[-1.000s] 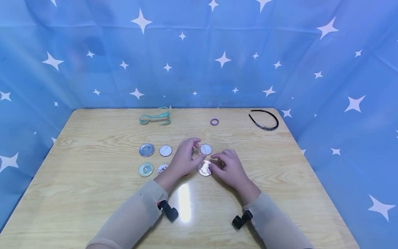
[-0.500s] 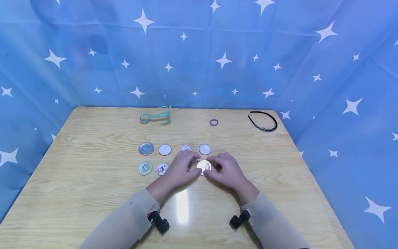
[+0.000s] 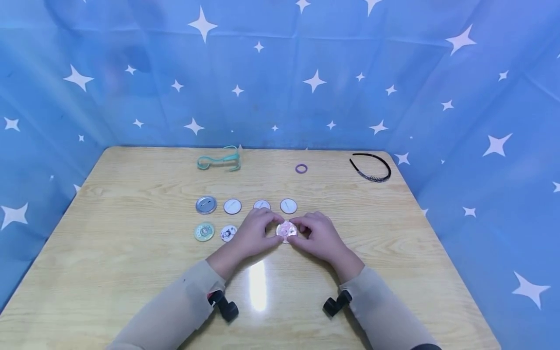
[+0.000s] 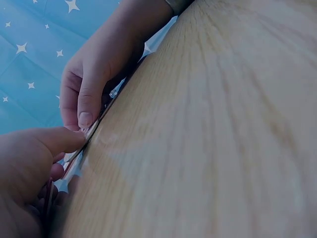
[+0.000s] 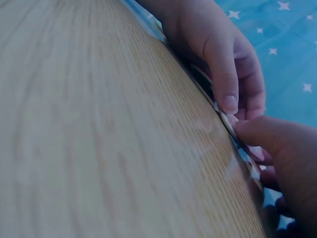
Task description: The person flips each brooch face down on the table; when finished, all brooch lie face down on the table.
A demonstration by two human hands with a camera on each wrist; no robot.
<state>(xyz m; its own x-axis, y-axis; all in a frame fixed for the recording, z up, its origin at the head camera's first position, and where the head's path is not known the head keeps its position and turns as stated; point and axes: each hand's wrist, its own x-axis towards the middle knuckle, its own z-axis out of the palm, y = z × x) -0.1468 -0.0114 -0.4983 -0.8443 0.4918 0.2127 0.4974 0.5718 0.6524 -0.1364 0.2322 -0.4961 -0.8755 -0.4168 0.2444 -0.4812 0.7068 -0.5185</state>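
Note:
A round pink pin badge [image 3: 287, 230] sits between both hands at the right end of the front row, picture side up. My left hand [image 3: 255, 234] pinches its left edge with thumb and forefinger, while my right hand [image 3: 320, 238] pinches the right edge the same way. In the left wrist view the thumb tips meet at the badge's rim, low over the table. Directly behind it lies a white-backed badge [image 3: 288, 206], pin side up. The left hand partly covers another white-backed badge [image 3: 261, 204] and the spot in front of it.
Left of the hands lie a silver-backed badge [image 3: 206, 205], a white-backed badge [image 3: 232, 206], a green badge [image 3: 204, 232] and a white character badge [image 3: 228, 233]. Along the table's far side are a teal wire-like item [image 3: 220, 159], a purple ring [image 3: 301, 168] and a black headband [image 3: 372, 168].
My left hand has come back from the rear row to the pink badge's left edge. My right hand has closed in on its right edge. Glare on the badge has given way to its pink picture.

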